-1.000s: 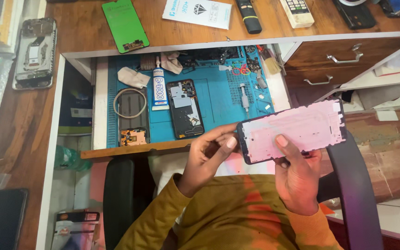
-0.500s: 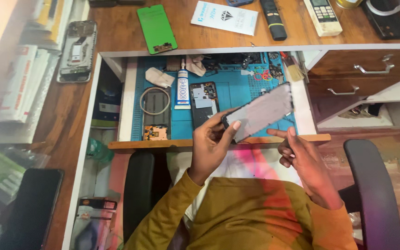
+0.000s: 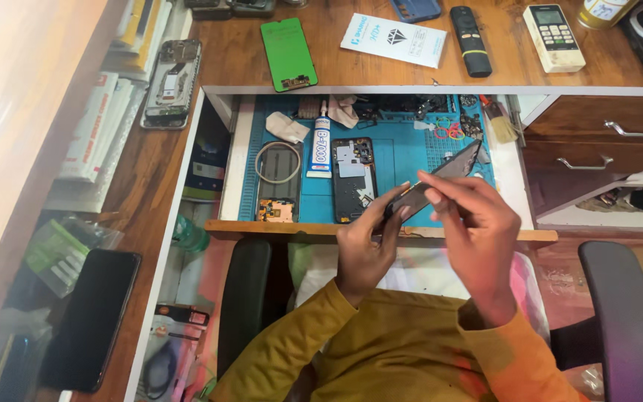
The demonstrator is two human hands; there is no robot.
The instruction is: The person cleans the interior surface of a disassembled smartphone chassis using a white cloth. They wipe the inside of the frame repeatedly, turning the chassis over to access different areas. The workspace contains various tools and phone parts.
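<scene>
Two hands hold a dark phone screen panel (image 3: 440, 177) edge-on above the pulled-out blue work mat (image 3: 403, 160). Left hand (image 3: 366, 249) grasps its lower end at 7 o'clock; right hand (image 3: 478, 223) pinches the panel's middle. An opened phone body (image 3: 353, 179) lies at 9 o'clock of the panel, beside a glue tube (image 3: 320, 141). A green back cover (image 3: 289, 53) rests on the worktop (image 3: 247, 59).

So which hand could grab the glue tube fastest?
Probably the left. The left hand grips the near end of the thin phone panel and sits closer to the white glue tube on the blue mat. The right hand is farther off.
</scene>
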